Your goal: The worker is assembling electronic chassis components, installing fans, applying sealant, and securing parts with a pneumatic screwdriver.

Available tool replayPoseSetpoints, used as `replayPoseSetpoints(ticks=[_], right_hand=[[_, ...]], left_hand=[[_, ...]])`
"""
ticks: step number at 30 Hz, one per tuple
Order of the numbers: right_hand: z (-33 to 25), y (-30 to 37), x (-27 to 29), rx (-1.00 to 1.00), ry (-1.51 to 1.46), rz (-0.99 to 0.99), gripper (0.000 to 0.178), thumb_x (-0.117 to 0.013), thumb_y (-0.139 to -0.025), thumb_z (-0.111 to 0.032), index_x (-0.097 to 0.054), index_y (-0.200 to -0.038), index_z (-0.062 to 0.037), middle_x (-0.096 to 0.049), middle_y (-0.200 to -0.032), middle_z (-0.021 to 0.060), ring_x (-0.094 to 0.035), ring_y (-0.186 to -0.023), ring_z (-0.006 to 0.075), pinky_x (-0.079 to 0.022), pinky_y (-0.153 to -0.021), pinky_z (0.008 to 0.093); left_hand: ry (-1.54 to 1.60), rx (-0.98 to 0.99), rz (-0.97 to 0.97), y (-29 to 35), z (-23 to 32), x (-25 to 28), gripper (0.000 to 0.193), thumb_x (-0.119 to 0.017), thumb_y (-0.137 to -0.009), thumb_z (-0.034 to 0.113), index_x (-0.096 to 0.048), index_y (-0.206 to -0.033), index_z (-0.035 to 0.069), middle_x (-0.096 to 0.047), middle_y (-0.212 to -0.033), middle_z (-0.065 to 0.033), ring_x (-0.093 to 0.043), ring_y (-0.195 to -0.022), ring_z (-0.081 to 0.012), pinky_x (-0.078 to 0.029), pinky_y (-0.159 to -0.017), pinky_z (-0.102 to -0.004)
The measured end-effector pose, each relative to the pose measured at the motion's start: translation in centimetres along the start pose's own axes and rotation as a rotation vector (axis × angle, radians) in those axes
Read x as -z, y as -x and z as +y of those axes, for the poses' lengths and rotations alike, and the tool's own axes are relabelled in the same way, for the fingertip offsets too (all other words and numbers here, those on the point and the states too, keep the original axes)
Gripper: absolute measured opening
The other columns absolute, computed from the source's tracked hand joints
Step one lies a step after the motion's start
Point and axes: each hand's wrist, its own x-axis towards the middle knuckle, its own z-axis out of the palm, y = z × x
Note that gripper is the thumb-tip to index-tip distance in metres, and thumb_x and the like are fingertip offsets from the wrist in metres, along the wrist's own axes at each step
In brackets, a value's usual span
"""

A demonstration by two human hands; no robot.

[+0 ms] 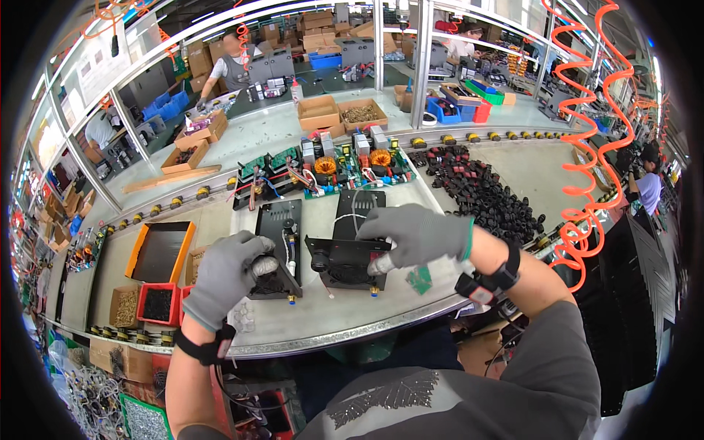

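Observation:
Two black metal cases lie side by side on the white work surface. My left hand [229, 275], in a grey glove, is at the near left side of the left case [280, 220], its fingers curled over the dark front part. Whatever they grip there is hidden. In the same kind of glove, my right hand [414, 233] grips the right end of a black panel [345, 253] with a dark round fan area, between thumb and fingers. This panel stands at the near end of the right case [361, 202]. A white cable loops up beside the right hand's fingers.
Green circuit boards [323, 170] with copper coils sit beyond the cases. Black small parts [484, 191] are heaped at right. An orange-rimmed tray [185, 253], a red bin [158, 303] and a box of screws [124, 306] stand left. Coiled orange hoses [579, 147] hang right. Other people work beyond.

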Motion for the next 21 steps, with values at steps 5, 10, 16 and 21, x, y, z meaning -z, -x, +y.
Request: replayPoseSetpoints(ticks=[5,10,16,21], right_hand=[[0.2,1.7,-1.1,-0.085,-0.03,0.131,0.027,-0.067,-0.085,-0.025,-0.066,-0.108,-0.0092,-0.061,-0.099,0.0138,-0.061,-0.094,0.0353,-0.048,-0.082,0.0419],[2.0,5.1,1.1,-0.086,-0.18,0.172,0.025,-0.066,-0.086,-0.022,-0.066,-0.106,-0.0085,-0.061,-0.098,0.0127,-0.061,-0.093,0.0345,-0.047,-0.084,0.0425],[-1.7,9.1,-0.5,-0.226,0.326,0.621,0.032,-0.067,-0.086,-0.027,-0.064,-0.113,-0.0105,-0.062,-0.107,0.0119,-0.061,-0.096,0.0346,-0.047,-0.087,0.0438],[-8.5,22.2,2.7,-0.327,-0.096,0.912,0.035,-0.071,-0.084,-0.035,-0.066,-0.09,-0.001,-0.064,-0.088,0.0124,-0.061,-0.084,0.024,-0.048,-0.073,0.0341]], left_hand=[[0.22,-0.087,-0.013,-1.0,0.4,-1.8,0.03,-0.079,-0.077,0.023,-0.07,-0.096,0.002,-0.065,-0.084,-0.0114,-0.064,-0.069,-0.0254,-0.048,-0.061,-0.031],[0.283,-0.069,0.105,-1.7,4.7,-3.0,0.027,-0.078,-0.078,0.023,-0.071,-0.095,0.004,-0.064,-0.082,-0.0101,-0.064,-0.067,-0.0261,-0.048,-0.061,-0.0325],[0.133,-0.155,0.046,-3.2,7.5,-4.2,0.024,-0.076,-0.077,0.022,-0.07,-0.094,0.007,-0.066,-0.086,-0.011,-0.064,-0.07,-0.0309,-0.049,-0.062,-0.0351],[0.122,-0.067,0.065,-2.9,7.2,-4.1,0.028,-0.075,-0.081,0.023,-0.07,-0.099,0.003,-0.066,-0.088,-0.0138,-0.066,-0.074,-0.0297,-0.049,-0.066,-0.033]])
